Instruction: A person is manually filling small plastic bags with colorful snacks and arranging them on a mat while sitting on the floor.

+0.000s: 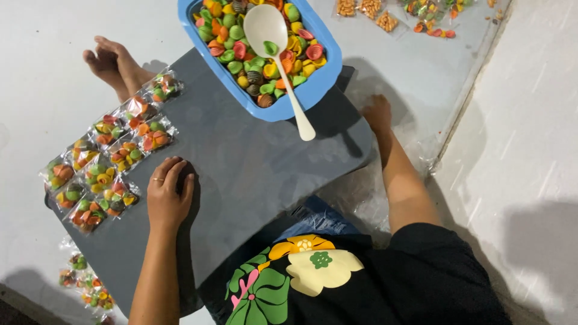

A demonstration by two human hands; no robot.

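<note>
Left hand (pixel 168 195) lies flat, empty, on the grey bench (pixel 253 162) beside filled snack packets (pixel 111 162); right hand (pixel 377 113) rests on clear plastic bags (pixel 397 90) spread on the white floor (pixel 518 150), its grip unclear.

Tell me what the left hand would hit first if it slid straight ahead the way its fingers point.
The left hand lies flat on the grey board, fingers pointing up the picture. Bare board lies ahead; farther on, probably the blue tub of coloured snacks, though the line is uncertain.
</note>
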